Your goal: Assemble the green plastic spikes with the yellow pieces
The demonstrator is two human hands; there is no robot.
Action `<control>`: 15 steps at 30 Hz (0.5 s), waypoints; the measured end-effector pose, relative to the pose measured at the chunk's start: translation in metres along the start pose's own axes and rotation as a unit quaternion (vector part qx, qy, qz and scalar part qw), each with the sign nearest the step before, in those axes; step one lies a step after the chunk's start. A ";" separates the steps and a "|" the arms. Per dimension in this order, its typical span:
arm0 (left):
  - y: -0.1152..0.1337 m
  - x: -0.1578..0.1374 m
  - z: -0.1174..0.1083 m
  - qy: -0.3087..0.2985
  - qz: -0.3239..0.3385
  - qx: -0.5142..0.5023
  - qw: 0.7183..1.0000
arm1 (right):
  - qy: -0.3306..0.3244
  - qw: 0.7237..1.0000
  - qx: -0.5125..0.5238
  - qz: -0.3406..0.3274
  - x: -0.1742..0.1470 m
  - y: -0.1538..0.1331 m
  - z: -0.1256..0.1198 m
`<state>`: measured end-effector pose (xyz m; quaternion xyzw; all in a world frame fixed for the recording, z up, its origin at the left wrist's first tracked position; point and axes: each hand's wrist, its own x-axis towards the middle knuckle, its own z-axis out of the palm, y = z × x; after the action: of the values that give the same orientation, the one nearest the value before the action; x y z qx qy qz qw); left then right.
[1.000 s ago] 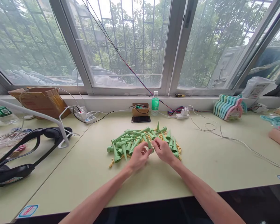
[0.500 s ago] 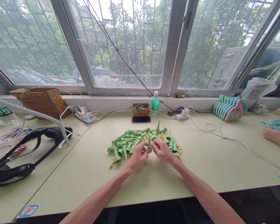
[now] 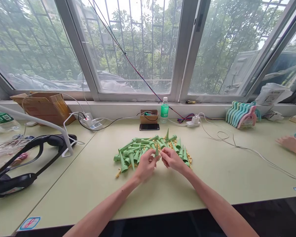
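I see both hands meet over the near edge of a pile of green cones on the table. The left hand pinches one cone between thumb and fingertips, point up and nearly upright, just in front of the pile. The right hand sits just beside it, its fingers curled together close to the base of that cone; whether they grip a small part I cannot tell, since the fingertips hide it. Small yellow pieces lie scattered under and around the pile.

Behind the pile, a phone lies flat, with a small box and a green bottle by the window sill. A power strip lies to the left of them, and a white cable trails across the table to the right. A black headset lies on the left table. A rack of pastel items stands at the right by the sill. At the far right edge, another person's hand rests on the table, well apart from mine.
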<state>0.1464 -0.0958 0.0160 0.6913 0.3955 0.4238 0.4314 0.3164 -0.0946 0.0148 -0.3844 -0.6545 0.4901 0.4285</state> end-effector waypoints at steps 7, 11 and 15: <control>-0.005 -0.001 0.001 -0.002 0.044 0.039 0.998 | 0.011 1.000 -0.019 0.005 0.001 0.005 -0.001; -0.005 -0.001 0.000 0.005 0.082 0.086 0.993 | 0.013 1.000 0.000 0.022 0.001 0.006 0.000; -0.004 -0.002 -0.001 -0.001 0.112 0.115 0.987 | 0.010 0.998 0.041 0.053 0.001 0.007 0.000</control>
<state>0.1440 -0.0963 0.0122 0.7766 0.3616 0.4201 0.2993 0.3165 -0.0918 0.0081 -0.4057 -0.6082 0.5344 0.4242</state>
